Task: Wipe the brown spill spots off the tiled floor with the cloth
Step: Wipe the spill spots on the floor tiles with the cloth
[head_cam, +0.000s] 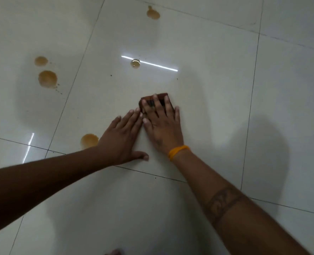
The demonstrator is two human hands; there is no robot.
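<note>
The right hand [162, 124] lies flat on the tiled floor [216, 85] with its fingers straight and spread, pressing down on a dark brown cloth [160, 96] folded into a small pad; only the far edge of the cloth shows past the fingertips. An orange band [178, 151] circles that wrist, and a dark tattooed band [224, 201] crosses the forearm. The left hand [124, 137] rests palm-down on the floor just beside the right, fingers straight and close together, thumb stretched out toward the near side, its fingertips almost touching the cloth's left edge. Both hands sit on one large glossy tile, near its near grout line. A brown spot [89, 140] lies just left of the left wrist on the same tile. Farther out, a small pale spot [135, 63] sits under a bright streak of reflected light, and another brown spot [153, 13] lies near the tile's far edge. On the neighbouring tile to the left are two more spots, one larger [47, 78] and one smaller [41, 61] beyond it.
</note>
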